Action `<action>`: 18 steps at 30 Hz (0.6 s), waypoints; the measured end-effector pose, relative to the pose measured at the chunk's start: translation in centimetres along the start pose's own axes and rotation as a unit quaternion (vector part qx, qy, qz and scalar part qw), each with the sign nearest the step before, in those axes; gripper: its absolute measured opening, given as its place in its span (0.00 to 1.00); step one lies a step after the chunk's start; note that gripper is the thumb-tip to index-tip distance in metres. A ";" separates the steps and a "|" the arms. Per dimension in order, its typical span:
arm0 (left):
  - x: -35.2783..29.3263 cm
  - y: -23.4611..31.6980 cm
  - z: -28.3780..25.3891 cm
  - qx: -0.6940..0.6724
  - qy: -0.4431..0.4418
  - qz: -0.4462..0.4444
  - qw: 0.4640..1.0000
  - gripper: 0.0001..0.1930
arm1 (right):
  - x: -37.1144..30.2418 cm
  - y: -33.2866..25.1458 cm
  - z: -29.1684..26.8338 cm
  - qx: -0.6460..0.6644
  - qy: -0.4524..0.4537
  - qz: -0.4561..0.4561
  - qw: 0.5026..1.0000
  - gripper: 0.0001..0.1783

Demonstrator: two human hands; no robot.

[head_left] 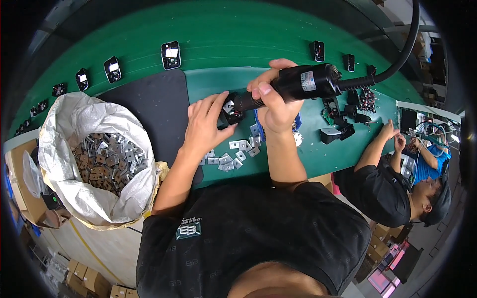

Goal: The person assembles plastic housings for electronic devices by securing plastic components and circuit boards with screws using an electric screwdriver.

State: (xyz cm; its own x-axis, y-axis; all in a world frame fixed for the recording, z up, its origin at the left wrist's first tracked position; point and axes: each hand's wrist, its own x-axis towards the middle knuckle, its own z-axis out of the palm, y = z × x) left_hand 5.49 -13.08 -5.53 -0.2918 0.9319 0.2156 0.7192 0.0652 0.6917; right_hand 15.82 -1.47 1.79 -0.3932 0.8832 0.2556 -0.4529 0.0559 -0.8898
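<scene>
My right hand point(278, 102) is closed around a black electric screwdriver point(308, 82), its thick cable running off to the upper right. The tool lies nearly level, its tip end meeting a small black housing point(231, 115) with a shiny metal piece inside. Fingers and thumb of my left hand point(206, 119) grip that housing from its left side. Just below it, several small metal plates with holes point(233, 161) are scattered on the green bench. Partly hidden behind my right wrist is a blue tray point(298, 120); its contents hardly show.
A white-lined sack point(59, 149) of metal plates stands at left beside a black mat point(154, 104). Black housings point(171, 54) sit along the green belt point(238, 30). More housings point(338, 133) and small wired parts point(367, 99) lie at right, near a co-worker point(382, 188) in black.
</scene>
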 end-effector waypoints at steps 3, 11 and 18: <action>-0.1 -0.1 -0.1 -0.005 0.001 0.002 1.000 0.39 | 0.1 0.2 0.0 0.003 0.001 -0.011 1.000 0.23; 0.0 -0.1 -0.2 -0.007 -0.006 -0.004 1.000 0.39 | 0.2 0.8 -0.1 -0.004 -0.002 -0.001 1.000 0.24; 0.2 -0.2 -0.3 -0.015 0.018 0.009 1.000 0.37 | -0.3 1.7 -0.6 0.021 -0.037 0.001 0.999 0.19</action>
State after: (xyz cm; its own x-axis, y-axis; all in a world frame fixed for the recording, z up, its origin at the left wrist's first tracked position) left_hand 5.14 -12.99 -5.42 -0.3021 0.9191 0.2529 0.7050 0.0368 0.7083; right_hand 15.64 -1.37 -0.02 -0.4515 0.8460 0.2836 -0.4857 0.0337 -0.8735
